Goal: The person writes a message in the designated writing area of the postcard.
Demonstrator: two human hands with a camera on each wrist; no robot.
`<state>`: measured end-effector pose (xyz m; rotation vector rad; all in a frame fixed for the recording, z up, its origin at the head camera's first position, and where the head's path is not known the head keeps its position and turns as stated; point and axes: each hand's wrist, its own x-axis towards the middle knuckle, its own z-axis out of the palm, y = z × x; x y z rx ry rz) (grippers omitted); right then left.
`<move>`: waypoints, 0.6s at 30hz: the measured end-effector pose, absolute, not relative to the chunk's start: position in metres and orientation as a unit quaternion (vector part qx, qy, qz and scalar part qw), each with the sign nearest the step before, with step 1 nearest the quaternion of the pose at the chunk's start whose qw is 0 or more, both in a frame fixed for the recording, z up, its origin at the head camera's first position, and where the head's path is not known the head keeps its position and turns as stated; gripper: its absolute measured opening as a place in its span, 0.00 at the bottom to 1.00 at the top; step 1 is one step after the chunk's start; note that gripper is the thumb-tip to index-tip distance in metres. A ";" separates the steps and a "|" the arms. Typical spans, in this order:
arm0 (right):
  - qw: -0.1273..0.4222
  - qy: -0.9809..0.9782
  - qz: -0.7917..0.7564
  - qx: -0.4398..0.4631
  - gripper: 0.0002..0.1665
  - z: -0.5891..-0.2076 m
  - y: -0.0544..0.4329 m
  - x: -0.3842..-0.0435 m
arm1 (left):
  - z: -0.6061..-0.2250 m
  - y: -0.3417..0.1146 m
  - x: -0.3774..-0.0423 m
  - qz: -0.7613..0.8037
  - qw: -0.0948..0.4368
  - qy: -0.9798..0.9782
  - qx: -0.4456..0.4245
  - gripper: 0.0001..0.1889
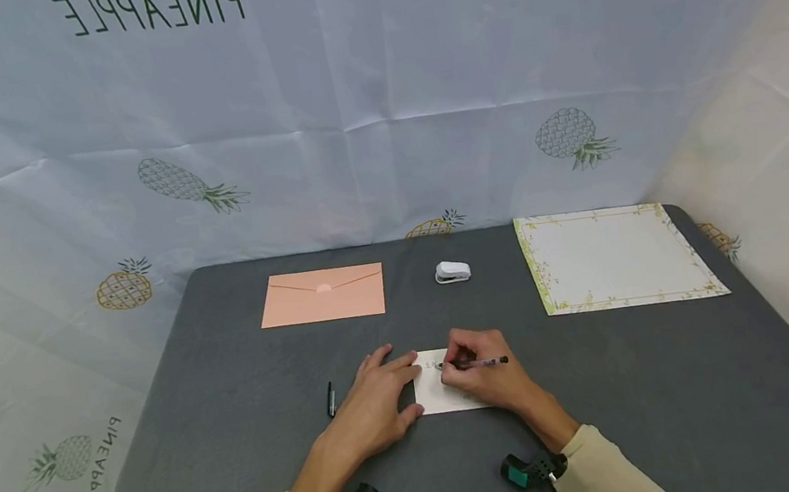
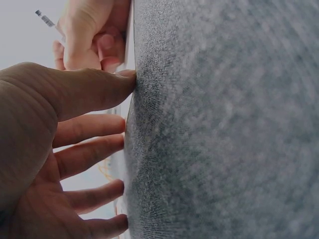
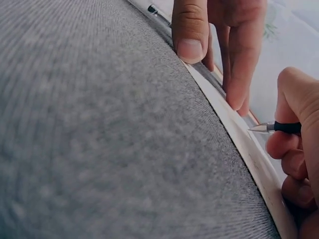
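Observation:
A small white card (image 1: 446, 394) lies on the dark grey table, with a few small written marks near its upper part. My right hand (image 1: 486, 372) grips a pen (image 1: 487, 362) between thumb and fingers. In the right wrist view the metal tip of the pen (image 3: 261, 128) is right at the card's surface. My left hand (image 1: 375, 404) rests at the card's left edge, thumb and fingertips pressing there with the fingers spread and fairly straight. A black pen cap (image 1: 330, 399) lies on the table just left of the left hand.
A peach envelope (image 1: 322, 296) lies at the back left of the table (image 1: 239, 436). A small white stapler (image 1: 453, 271) stands at the back middle. To the right is a large white sheet with a floral border (image 1: 616, 257). A pineapple-print cloth (image 1: 370, 73) hangs behind.

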<state>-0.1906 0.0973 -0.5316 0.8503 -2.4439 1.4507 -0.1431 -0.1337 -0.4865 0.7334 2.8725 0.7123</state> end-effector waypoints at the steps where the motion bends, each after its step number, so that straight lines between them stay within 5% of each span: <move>1: 0.089 -0.821 0.486 0.286 0.17 -0.531 0.097 -0.190 | -0.487 -0.134 -0.143 0.233 0.046 0.941 0.240 0.27; 18: 0.113 -0.821 0.512 0.226 0.17 -0.534 0.105 -0.191 | -0.485 -0.132 -0.143 0.222 0.054 0.946 0.232 0.28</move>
